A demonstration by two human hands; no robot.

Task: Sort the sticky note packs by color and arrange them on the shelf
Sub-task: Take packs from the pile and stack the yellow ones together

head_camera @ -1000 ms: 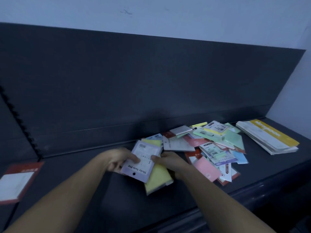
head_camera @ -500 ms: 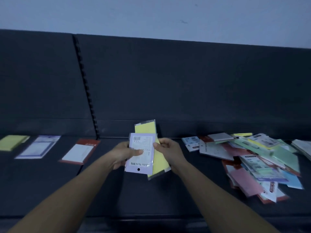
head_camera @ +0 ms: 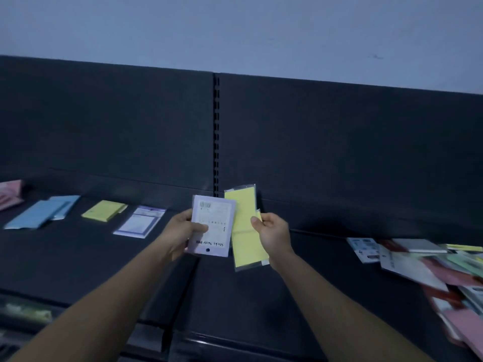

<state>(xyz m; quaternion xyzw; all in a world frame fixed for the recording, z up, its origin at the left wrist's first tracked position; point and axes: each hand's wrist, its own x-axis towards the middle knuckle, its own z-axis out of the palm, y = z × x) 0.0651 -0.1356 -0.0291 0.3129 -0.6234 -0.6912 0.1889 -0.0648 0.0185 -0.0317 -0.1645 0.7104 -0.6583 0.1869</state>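
Observation:
My left hand [head_camera: 183,232] grips a lilac sticky note pack [head_camera: 215,220] with its printed back towards me. My right hand [head_camera: 273,231] pinches a long yellow pack [head_camera: 244,236] in clear wrap beside it; the two packs are side by side above the dark shelf [head_camera: 235,296]. Laid out in a row on the shelf's left are pink packs [head_camera: 9,194], blue packs [head_camera: 44,211], a yellow pack [head_camera: 104,210] and a lilac pack [head_camera: 141,222]. A mixed heap of unsorted packs [head_camera: 428,267] lies at the right.
A slotted upright [head_camera: 216,131] splits the dark back panel behind my hands. The shelf's front lip [head_camera: 183,335] runs below my forearms, with a lower shelf holding pale items [head_camera: 26,312] at the bottom left.
The view has swung left, bringing the sorted row into sight. My hands have drawn the lilac and yellow packs apart, so they no longer overlap.

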